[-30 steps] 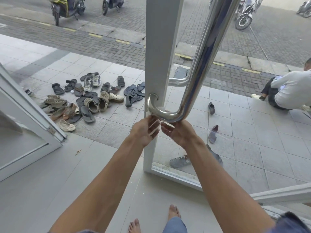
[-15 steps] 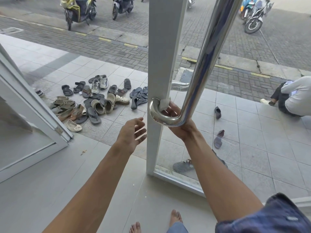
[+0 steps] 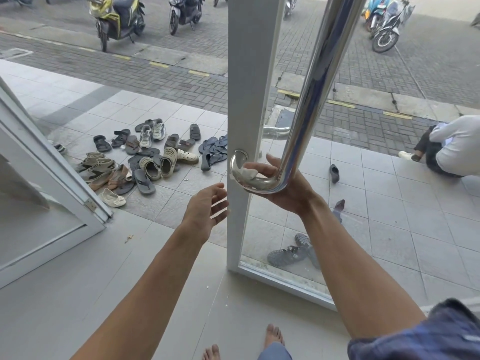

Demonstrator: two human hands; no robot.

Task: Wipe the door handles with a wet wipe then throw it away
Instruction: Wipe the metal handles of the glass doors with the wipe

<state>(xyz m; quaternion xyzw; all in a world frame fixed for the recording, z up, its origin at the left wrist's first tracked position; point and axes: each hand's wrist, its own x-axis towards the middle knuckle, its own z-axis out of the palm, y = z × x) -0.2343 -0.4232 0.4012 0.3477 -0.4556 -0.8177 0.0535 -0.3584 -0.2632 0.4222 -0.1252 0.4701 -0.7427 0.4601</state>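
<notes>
A long polished steel door handle (image 3: 309, 94) runs down the glass door and curves into the white door frame (image 3: 246, 74) at its lower end. My right hand (image 3: 288, 188) reaches behind that lower bend and presses a crumpled white wet wipe (image 3: 248, 173) against the curve. My left hand (image 3: 207, 211) hovers just left of the frame, fingers spread and holding nothing. A second handle (image 3: 275, 131) on the outer side shows through the glass.
A pile of sandals and shoes (image 3: 145, 157) lies on the tiles outside to the left. Another open door leaf (image 3: 52, 178) stands at the left. A person in white (image 3: 452, 146) sits at the right. Parked scooters (image 3: 117, 19) line the pavement. My bare feet (image 3: 272, 339) are below.
Both hands were together under the handle's bend. My left hand has let go and drawn back to the left, while my right hand has moved up behind the bend with the wipe.
</notes>
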